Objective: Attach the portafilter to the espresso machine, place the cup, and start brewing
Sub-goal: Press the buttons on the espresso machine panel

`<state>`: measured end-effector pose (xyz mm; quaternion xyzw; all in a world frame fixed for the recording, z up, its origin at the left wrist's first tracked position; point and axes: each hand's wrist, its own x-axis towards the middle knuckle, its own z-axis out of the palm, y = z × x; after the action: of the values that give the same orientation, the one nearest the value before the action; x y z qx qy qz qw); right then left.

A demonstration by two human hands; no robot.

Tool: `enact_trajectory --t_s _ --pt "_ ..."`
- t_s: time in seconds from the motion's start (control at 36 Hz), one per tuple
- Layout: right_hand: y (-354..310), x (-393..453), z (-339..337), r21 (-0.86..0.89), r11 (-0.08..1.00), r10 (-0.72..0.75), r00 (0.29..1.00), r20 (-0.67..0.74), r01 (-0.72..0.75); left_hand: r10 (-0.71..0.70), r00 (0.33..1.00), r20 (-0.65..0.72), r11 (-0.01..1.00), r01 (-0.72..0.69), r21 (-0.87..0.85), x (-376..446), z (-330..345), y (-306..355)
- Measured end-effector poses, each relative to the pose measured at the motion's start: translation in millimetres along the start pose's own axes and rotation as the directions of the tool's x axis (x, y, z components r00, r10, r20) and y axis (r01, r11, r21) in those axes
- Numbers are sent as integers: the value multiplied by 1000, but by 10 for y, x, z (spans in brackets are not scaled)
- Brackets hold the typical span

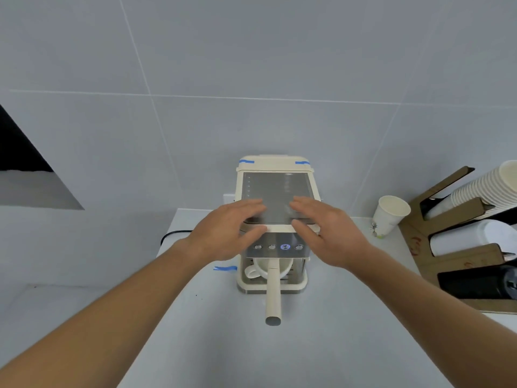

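1. I take the espresso machine [275, 219] as my landmark. Both of my hands are over its top front edge, left hand [228, 228] at the left corner, right hand [324, 228] at the right, fingers loosely spread and flat, pinching nothing.
2. The portafilter [273, 292] looks already seated: its cream handle points straight out from the machine's front, toward me. I judge that as locked, though I cannot see the lugs.
3. The cup [268, 268] sits on the tray under the machine's spout, handle to the left, partly hidden by the portafilter handle.
4. One button [284, 247] in the row on the machine's front glows blue. I judge brewing is started or about to start; I cannot tell which.
5. To do this step well, I keep my palms light on the machine's top so it does not slide on the counter [223, 331], and I avoid brushing the other buttons.
6. I watch the cup for flow before drawing my hands off the machine.
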<state>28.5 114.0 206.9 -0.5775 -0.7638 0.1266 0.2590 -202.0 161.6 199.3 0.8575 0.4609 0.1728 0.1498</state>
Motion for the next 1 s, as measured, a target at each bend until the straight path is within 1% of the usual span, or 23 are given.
enact_trajectory --t_s 0.14,0.31,0.5,0.56,0.69,0.81,1.0 --pt "83 53 93 -79 996 -31 995 98 39 33 996 85 997 -39 67 95 49 -90" --pt "203 49 223 -179 971 -145 984 100 161 117 991 63 985 -124 122 140 139 -194" --pt "368 49 314 -194 951 -235 970 58 242 185 981 59 969 -192 154 151 254 -235" --pt "398 53 348 -209 943 -256 966 43 259 196 980 43 969 -200 142 145 279 -240" --pt "442 75 427 -242 928 -303 952 -47 284 199 979 36 976 -201 81 152 288 -260" --pt "457 76 464 -256 922 -320 943 -87 289 187 982 29 981 -188 44 156 288 -248" --pt "462 53 477 -263 921 -328 938 -116 289 186 982 31 981 -187 47 146 297 -219"
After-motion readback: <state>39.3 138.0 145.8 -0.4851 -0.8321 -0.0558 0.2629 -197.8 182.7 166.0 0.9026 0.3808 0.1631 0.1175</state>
